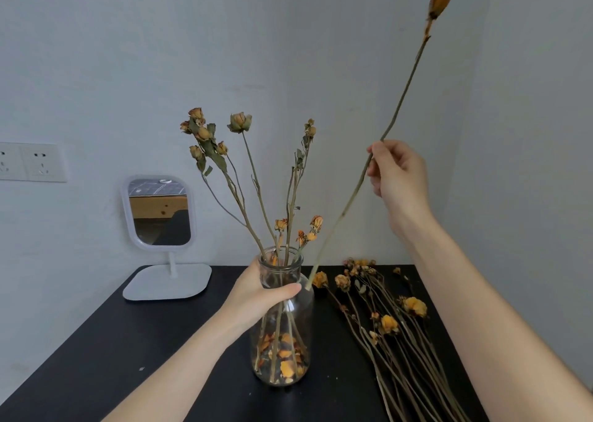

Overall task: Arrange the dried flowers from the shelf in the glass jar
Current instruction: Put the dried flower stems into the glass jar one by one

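While left hand [256,288] grips glass jar [284,325] neck, right hand [396,174] pinches long dried stem [349,197] (tilted, outside jar).

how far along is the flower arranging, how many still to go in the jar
Partly done. Several dried stems already stand in the glass jar, which the left hand steadies at its neck. The right hand holds one long stem, its lower end outside the rim, not yet in. A sizeable pile of flowers still lies on the black table.
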